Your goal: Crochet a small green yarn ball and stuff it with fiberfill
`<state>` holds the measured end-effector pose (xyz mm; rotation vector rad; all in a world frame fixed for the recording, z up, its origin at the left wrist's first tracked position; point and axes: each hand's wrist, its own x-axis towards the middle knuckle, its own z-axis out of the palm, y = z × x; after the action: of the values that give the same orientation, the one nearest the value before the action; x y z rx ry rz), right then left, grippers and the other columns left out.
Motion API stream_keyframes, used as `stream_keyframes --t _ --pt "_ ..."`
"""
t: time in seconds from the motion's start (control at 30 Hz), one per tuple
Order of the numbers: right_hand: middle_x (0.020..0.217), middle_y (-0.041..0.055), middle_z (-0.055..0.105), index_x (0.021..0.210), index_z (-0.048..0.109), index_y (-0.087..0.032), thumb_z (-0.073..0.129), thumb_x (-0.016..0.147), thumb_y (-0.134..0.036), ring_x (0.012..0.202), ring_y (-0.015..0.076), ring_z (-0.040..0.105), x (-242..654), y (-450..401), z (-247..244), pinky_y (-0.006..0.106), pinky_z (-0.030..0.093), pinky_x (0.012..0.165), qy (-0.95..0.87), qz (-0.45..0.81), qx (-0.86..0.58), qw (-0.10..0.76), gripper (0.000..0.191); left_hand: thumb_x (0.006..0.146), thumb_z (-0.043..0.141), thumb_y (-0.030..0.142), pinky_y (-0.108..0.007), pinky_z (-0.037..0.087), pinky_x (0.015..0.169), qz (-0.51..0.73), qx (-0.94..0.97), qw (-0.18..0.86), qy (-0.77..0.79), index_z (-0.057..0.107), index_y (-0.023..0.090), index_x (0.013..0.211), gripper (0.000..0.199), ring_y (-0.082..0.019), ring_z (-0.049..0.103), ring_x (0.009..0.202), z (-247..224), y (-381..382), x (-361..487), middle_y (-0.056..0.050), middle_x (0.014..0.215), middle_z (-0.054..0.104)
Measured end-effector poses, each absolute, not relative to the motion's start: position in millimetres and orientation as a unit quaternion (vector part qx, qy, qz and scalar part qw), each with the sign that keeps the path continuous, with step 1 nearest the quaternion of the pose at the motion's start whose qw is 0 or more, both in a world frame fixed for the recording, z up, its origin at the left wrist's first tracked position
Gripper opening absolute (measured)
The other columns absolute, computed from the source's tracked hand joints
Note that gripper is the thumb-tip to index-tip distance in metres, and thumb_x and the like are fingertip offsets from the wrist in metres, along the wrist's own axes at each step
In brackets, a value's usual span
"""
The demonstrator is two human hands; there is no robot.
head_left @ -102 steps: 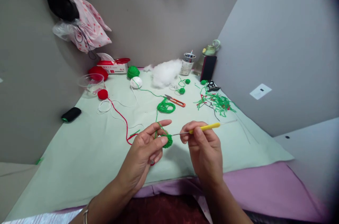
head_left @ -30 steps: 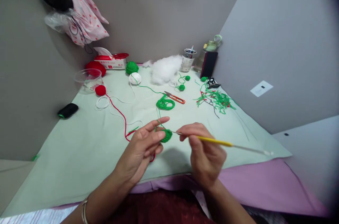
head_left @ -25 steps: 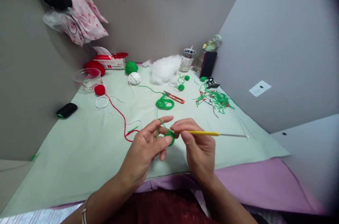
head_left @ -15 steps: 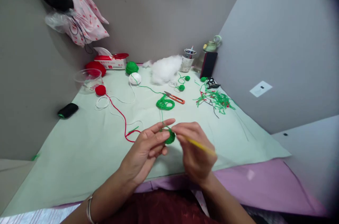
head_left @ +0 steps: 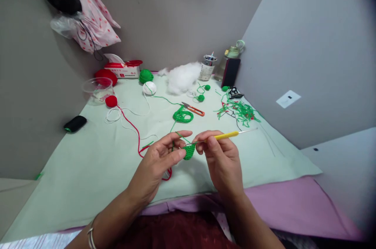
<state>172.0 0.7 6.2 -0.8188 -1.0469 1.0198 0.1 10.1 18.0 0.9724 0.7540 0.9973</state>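
My left hand (head_left: pixel 160 159) pinches a small green crochet piece (head_left: pixel 189 152) between thumb and fingers, with green yarn running over its raised index finger. My right hand (head_left: pixel 221 155) is closed round a yellow-handled crochet hook (head_left: pixel 226 135). One thin metal end of the hook reaches the top edge of the green piece; the other end points out to the right. The working yarn leads back to a loose green yarn coil (head_left: pixel 183 115) on the table. Orange thread snips (head_left: pixel 193 109) lie against that coil.
White stuffing (head_left: pixel 183 78) sits at the back, beside a green yarn ball (head_left: pixel 146 76) and a white yarn ball (head_left: pixel 149 88). Green yarn scraps (head_left: pixel 242 111) lie at right near a leaning phone (head_left: pixel 230 72). At left are a red yarn ball (head_left: pixel 111 101), a clear tub (head_left: pixel 98 90) and a black case (head_left: pixel 75 123).
The hook has swung from slanting down toward me to nearly level, its far end now rightward. My right hand has turned with it, and the green piece shows more of its side.
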Motion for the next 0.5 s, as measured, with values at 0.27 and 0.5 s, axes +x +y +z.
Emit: stream_keyframes --t 0.27,0.5 --pt "0.09 0.002 0.075 0.094 0.078 -0.024 0.06 0.107 -0.034 0.076 0.0129 0.064 175 -4 12 0.026 0.053 0.07 -0.499 0.447 -0.343 0.659 0.025 0.087 0.083 0.036 -0.025 0.039 0.07 0.447 0.46 0.678 0.358 0.082 0.033 0.117 0.03 -0.012 0.048 0.078 21 9 -1 0.001 0.093 0.059" --pt "0.095 0.0042 0.076 0.11 0.073 -0.025 0.054 0.107 -0.016 0.086 0.0175 0.07 176 -13 12 0.032 0.058 0.077 -0.675 0.21 -0.37 0.603 0.021 0.089 0.081 0.029 -0.024 0.042 0.073 0.463 0.51 0.604 0.401 0.082 0.03 0.115 0.026 -0.011 0.049 0.073 24 6 0 0.002 0.084 0.058"
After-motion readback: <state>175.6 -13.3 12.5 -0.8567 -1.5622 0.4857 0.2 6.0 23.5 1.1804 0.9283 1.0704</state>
